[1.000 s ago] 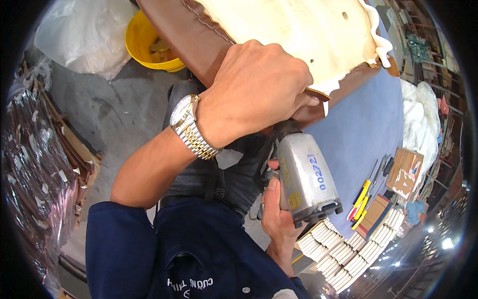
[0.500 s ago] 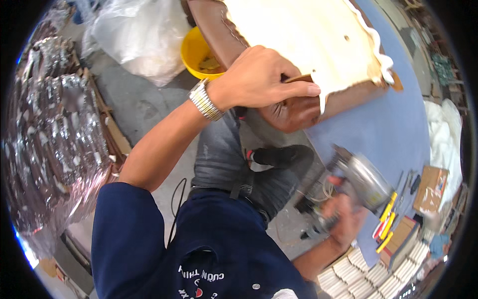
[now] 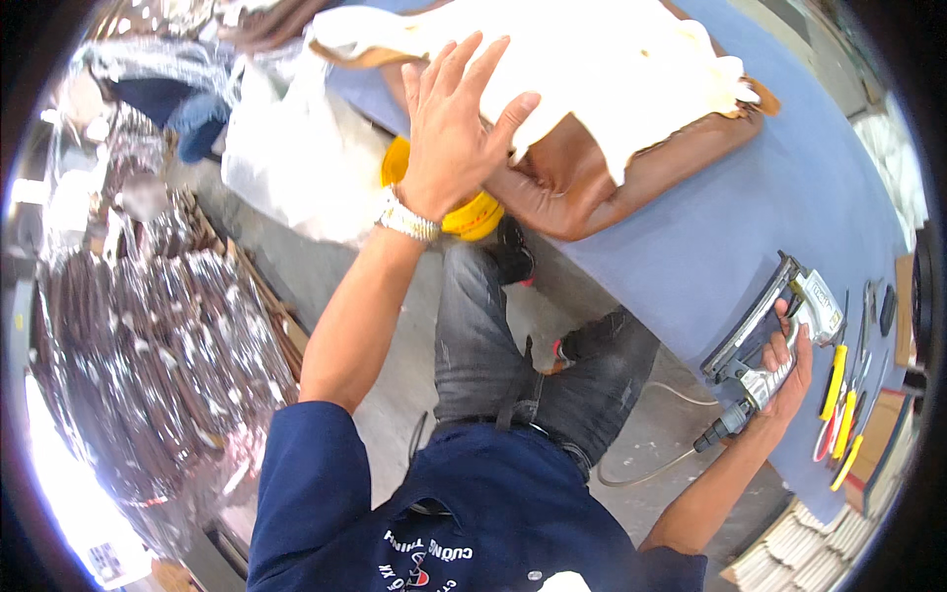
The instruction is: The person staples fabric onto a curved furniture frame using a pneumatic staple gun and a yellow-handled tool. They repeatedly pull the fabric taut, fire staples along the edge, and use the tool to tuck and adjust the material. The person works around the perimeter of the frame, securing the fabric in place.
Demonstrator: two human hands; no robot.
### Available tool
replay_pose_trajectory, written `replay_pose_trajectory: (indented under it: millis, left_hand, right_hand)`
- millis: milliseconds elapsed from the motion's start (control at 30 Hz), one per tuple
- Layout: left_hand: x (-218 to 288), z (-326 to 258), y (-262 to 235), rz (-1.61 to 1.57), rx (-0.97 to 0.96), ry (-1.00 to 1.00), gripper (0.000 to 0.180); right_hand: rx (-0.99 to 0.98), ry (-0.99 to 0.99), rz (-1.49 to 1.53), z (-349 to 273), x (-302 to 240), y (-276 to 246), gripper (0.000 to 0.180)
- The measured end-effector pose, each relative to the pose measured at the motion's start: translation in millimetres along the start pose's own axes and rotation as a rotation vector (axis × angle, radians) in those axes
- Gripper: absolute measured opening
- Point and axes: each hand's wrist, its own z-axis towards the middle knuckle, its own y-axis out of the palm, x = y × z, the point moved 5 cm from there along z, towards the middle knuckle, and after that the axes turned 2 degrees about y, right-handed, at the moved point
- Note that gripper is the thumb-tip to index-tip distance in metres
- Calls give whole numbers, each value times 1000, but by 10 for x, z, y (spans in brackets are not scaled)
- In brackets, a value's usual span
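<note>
My left hand (image 3: 456,128) is raised with fingers spread, holding nothing, just above the near edge of a brown leather seat cushion (image 3: 592,173) that lies upside down on the blue table (image 3: 730,247); cream fabric (image 3: 602,69) covers its top. A metal watch sits on that wrist. My right hand (image 3: 789,370) grips the handle of a grey pneumatic staple gun (image 3: 774,326), which rests on the table near its front edge. A hose runs from the gun's handle down toward the floor.
A yellow bucket (image 3: 464,212) stands on the floor under my left hand, beside a white plastic bag (image 3: 296,158). Yellow-handled tools (image 3: 838,414) lie at the table's right end. Plastic-wrapped bundles (image 3: 168,345) are stacked at left. My legs stand by the table edge.
My left hand let go of the cushion edge and opened above it. My right hand carried the staple gun to the right and set it down on the table.
</note>
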Motion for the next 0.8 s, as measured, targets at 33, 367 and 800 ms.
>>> replay_pose_trajectory:
  millis: [33,367,800]
  left_hand:
    - [280,150,-74,-105,-12,71,67]
    - [708,-42,-173,28,-481,156,52]
    - [171,-131,-135,-339,-718,135,48]
  right_hand:
    - [8,-27,-4,-26,21,-4,48]
    - [99,-65,-19,-210,111,329,43]
    - [34,-76,-46,-207,107,275,41]
